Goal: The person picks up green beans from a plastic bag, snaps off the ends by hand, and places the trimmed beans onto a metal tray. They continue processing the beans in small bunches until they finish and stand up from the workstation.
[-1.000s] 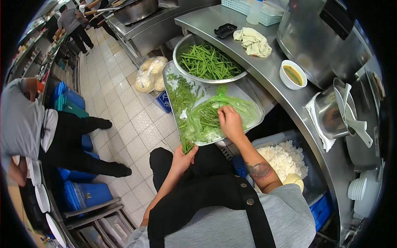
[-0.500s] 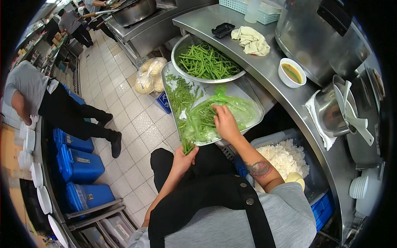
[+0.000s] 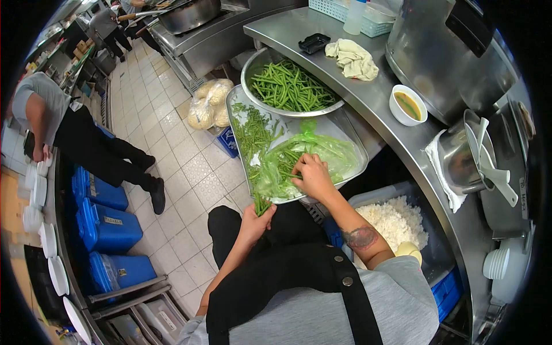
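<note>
My left hand (image 3: 253, 221) grips a small bundle of green beans (image 3: 260, 203) at the near edge of a steel tray (image 3: 355, 144). My right hand (image 3: 315, 177) reaches into a green plastic bag (image 3: 322, 150) of beans lying on that tray, fingers pinching a few bean stems. Cut bean pieces (image 3: 250, 129) lie on the tray's left side. A round steel bowl (image 3: 256, 61) heaped with trimmed green beans (image 3: 290, 86) rests at the tray's far end.
A steel counter (image 3: 374, 98) curves on the right with a cloth (image 3: 352, 58), soup bowl (image 3: 407, 104), pot with ladles (image 3: 466, 152) and large cooker (image 3: 448, 52). A tub of rice (image 3: 391, 221) sits below. Blue crates (image 3: 106, 227) and a bending person (image 3: 69, 129) occupy the left aisle.
My right hand has slid slightly nearer inside the bag and closed on some beans. The person on the left has stepped farther away and straightened somewhat. My left hand stays put.
</note>
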The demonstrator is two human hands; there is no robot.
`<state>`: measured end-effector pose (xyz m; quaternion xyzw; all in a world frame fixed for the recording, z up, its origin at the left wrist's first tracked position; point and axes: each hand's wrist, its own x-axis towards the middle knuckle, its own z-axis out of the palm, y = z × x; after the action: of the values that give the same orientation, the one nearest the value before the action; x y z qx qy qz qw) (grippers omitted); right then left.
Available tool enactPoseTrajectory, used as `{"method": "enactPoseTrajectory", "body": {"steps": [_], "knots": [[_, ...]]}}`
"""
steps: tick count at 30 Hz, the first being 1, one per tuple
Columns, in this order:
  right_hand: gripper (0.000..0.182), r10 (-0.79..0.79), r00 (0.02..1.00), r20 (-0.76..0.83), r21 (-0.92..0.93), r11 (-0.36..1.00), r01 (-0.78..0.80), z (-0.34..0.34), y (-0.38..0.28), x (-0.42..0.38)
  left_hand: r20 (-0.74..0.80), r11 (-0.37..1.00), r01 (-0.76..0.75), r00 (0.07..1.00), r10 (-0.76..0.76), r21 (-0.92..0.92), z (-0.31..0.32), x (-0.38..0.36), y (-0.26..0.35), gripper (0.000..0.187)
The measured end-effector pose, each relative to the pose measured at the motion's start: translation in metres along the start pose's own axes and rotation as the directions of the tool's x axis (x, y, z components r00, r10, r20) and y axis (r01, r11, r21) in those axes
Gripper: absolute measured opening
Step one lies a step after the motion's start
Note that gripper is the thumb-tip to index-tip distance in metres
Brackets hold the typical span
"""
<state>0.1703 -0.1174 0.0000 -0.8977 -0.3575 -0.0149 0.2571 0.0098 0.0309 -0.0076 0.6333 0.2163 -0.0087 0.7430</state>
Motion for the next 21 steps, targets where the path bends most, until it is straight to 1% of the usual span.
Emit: {"method": "enactPoseTrajectory", "body": {"steps": [4, 7, 10, 13, 16, 19, 21], "knots": [[0.012, -0.002, 1.0, -0.011, -0.025, 1.0, 0.001, 0.002, 0.002, 0.0, 0.001, 1.0, 0.006, 1.0, -0.006, -0.011, 0.001, 0.001, -0.001, 0.017], [0.013, 0.044, 0.984, -0.175, 0.069, 0.997, -0.032, -0.004, -0.001, 0.003, 0.001, 1.0, 0.004, 1.0, -0.004, -0.018, 0.0, 0.003, -0.001, 0.018], [0.014, 0.115, 0.979, -0.169, 0.124, 0.988, -0.095, -0.011, 0.003, 0.006, -0.006, 1.0, 0.005, 1.0, -0.005, -0.021, -0.002, 0.002, -0.003, 0.018], [0.015, 0.178, 0.951, -0.254, 0.252, 0.961, -0.112, -0.018, -0.001, 0.002, -0.011, 0.999, 0.011, 1.0, -0.012, -0.03, -0.003, 0.002, -0.001, 0.017], [0.016, 0.196, 0.948, -0.251, 0.328, 0.939, -0.107, -0.031, -0.016, -0.002, -0.02, 0.999, 0.014, 1.0, -0.015, -0.034, -0.002, 0.001, 0.001, 0.017], [0.017, 0.151, 0.974, -0.171, 0.484, 0.874, -0.05, -0.038, -0.036, -0.008, -0.015, 0.999, 0.005, 1.0, -0.005, -0.038, -0.002, 0.002, 0.001, 0.017], [0.015, 0.029, 0.989, -0.143, 0.498, 0.866, 0.046, -0.032, -0.045, -0.013, -0.022, 0.999, -0.003, 1.0, 0.002, -0.051, 0.001, 0.001, 0.004, 0.017]]}}
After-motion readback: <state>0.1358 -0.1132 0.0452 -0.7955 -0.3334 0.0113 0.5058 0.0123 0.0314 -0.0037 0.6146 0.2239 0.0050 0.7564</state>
